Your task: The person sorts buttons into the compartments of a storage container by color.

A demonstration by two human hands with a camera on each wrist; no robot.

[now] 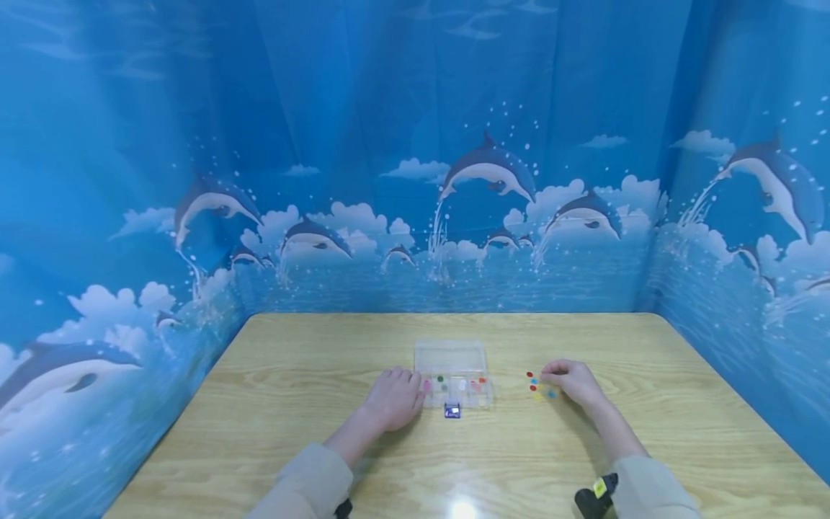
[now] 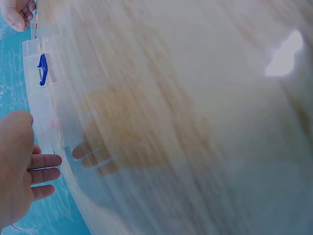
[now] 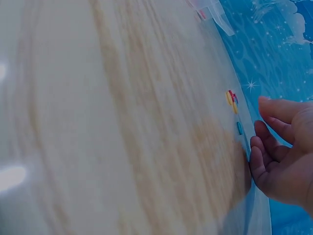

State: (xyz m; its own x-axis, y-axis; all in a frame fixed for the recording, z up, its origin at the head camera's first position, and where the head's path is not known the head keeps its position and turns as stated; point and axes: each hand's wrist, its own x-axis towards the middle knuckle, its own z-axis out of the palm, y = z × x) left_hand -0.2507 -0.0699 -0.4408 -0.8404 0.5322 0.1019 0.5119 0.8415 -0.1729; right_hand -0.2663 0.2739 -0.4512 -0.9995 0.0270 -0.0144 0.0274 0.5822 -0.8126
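A clear plastic compartment box [image 1: 457, 402] lies on the table with its transparent lid [image 1: 449, 356] laid back behind it. Small pink, green, white and red pieces show in its compartments, and a dark blue-purple latch-like part [image 1: 452, 410] is at its front edge. My left hand [image 1: 394, 398] rests at the box's left end, fingers fairly straight; in the left wrist view those fingers [image 2: 44, 175] are beside the box's end. Over by the loose coloured pieces [image 1: 533, 388], my right hand [image 1: 573, 380] has its fingers loosely bent. Nothing shows between its thumb and fingers in the right wrist view.
The loose pieces are small, flat and round, in red, blue and yellow, to the right of the box. The wooden table [image 1: 259, 404] reaches back to a blue dolphin-print curtain [image 1: 389, 144], which also hangs on both sides.
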